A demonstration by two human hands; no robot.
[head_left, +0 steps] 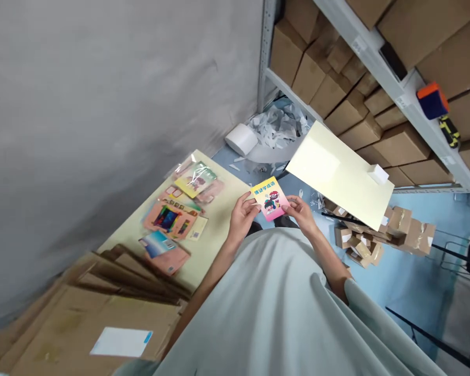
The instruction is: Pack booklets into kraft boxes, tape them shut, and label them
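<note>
A small yellow and pink card pack (270, 198) with a cartoon figure on it is held up in front of my chest by both hands. My left hand (243, 214) pinches its left edge with fingers and thumb. My right hand (300, 211) grips its right lower corner. Just left of my hands lies a pale yellow table (219, 209) with several colourful card packs (172, 216) in clear wrap spread over it.
Flat brown cardboard sheets (97, 308) with a white label are stacked at the lower left. A second pale tabletop (339, 172) with a small white box stands at right. Metal shelving (379, 68) holds several cartons. Small boxes (376, 235) and paper scraps (276, 128) lie on the blue floor.
</note>
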